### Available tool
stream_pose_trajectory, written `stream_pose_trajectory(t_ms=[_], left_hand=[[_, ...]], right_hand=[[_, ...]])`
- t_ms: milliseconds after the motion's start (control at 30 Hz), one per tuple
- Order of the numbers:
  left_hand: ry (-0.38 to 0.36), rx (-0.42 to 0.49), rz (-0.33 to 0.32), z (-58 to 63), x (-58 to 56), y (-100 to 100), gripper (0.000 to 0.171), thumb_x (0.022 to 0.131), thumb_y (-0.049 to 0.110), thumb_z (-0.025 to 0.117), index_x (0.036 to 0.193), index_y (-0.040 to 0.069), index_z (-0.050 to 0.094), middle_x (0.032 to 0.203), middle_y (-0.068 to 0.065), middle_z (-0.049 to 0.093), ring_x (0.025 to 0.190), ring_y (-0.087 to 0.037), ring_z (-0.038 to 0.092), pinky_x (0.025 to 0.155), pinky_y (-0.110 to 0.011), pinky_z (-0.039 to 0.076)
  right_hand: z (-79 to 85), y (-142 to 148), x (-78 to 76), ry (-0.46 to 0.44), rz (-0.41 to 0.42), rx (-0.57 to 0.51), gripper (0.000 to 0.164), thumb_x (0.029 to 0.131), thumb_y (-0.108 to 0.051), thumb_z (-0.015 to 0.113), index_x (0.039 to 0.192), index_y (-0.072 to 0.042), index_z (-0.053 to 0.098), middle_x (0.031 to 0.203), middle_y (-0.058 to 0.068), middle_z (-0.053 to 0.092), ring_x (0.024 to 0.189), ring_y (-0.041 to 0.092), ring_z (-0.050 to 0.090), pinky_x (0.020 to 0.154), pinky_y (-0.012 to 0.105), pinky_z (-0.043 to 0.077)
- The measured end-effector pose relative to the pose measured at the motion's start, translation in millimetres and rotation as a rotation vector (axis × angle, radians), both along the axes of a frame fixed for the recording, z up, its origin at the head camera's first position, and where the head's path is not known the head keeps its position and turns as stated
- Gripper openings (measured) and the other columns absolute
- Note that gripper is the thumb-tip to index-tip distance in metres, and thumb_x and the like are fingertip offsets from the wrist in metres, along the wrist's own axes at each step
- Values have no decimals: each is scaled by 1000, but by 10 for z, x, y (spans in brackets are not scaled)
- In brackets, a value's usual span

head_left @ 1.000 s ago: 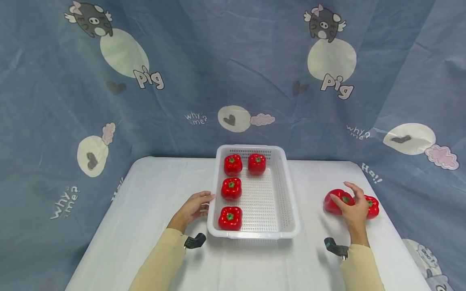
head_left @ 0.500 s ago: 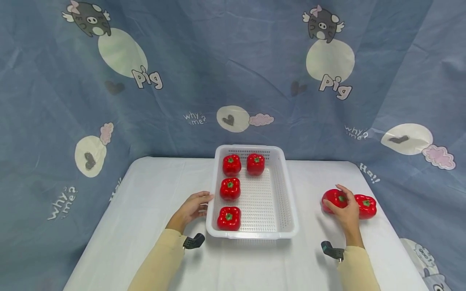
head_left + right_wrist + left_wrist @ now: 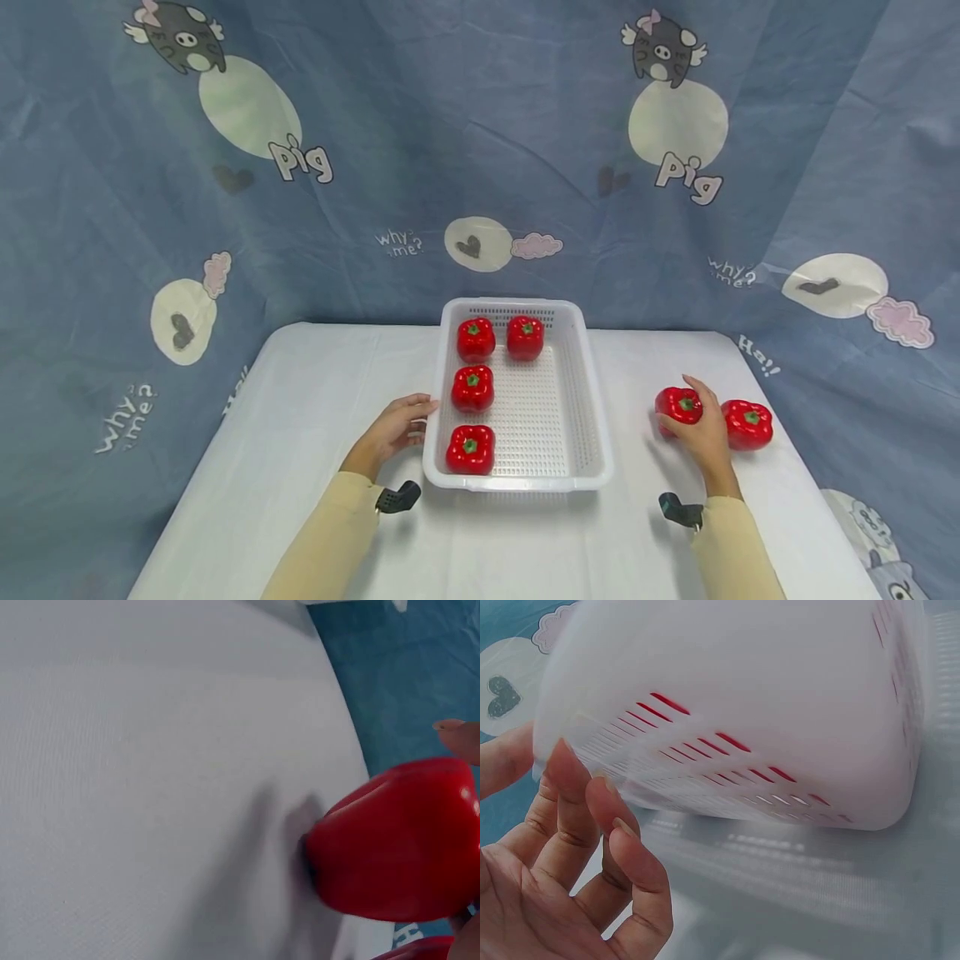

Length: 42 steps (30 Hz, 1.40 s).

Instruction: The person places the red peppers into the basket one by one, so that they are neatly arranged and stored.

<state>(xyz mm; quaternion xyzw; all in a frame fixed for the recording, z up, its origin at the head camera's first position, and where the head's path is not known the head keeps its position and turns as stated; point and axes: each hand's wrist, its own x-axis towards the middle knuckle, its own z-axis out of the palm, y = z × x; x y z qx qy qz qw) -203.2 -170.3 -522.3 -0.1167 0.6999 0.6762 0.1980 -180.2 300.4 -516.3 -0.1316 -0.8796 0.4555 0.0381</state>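
My right hand [image 3: 705, 427] holds a red bell pepper [image 3: 677, 402] at the right of the table, thumb on its near side and fingers on its far side. In the right wrist view this pepper [image 3: 394, 844] is tilted, its base close over the white surface. A second red bell pepper [image 3: 747, 425] lies just right of that hand. At the left side of a white plastic basket [image 3: 517, 483], my left hand [image 3: 396, 427] has its loosely bent fingertips [image 3: 568, 769] at the outer wall. Several red bell peppers [image 3: 472, 388] sit inside, mostly along the left side.
A white-covered table [image 3: 360, 358] carries everything. Behind it hangs a blue printed cloth [image 3: 360, 275], which also runs down both sides. Slots in the basket wall [image 3: 780, 697] show red through them.
The right hand has come in leftward around the nearer bell pepper, which has shifted slightly left, leaving a gap to the second pepper. The left hand stays at the basket.
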Motion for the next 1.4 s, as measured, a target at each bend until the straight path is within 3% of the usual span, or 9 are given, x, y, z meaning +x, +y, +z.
stream_pose_trajectory(t_ms=[267,600,767,1067,1400], left_hand=[[9,-1,-10,6,8,-1,34,92,26,64,116,2,59,103,-9,65,83,-19,61,69,-30,53],[1,-4,1,13,-20,11,34,92,25,64,116,2,58,103,-9,64,81,-18,61,66,-28,52],[4,-11,0,16,-13,11,35,92,25,63,117,1,58,104,-10,64,82,-18,61,66,-28,52],[-2,-14,-4,10,2,8,36,93,25,63,118,1,57,105,-11,64,83,-19,60,67,-28,52],[9,-8,-4,10,0,6,34,93,26,63,116,2,58,103,-9,64,83,-19,60,67,-29,52]], right_hand=[[-94,46,-6,-56,18,-10,90,82,-11,75,153,-11,19,154,24,19,138,48,19,99,65,36],[-131,61,-16,-135,79,-69,99,83,-21,76,155,-14,9,153,27,13,138,50,14,100,65,34],[-125,81,10,-158,121,-80,99,85,-16,72,155,-16,3,154,27,7,139,52,9,100,67,32],[-129,100,59,-151,105,-97,96,85,-18,74,155,-16,8,154,27,10,139,51,11,100,66,33],[-118,148,67,-123,152,-150,86,89,-13,69,155,-15,14,155,26,13,138,49,16,103,62,34]])
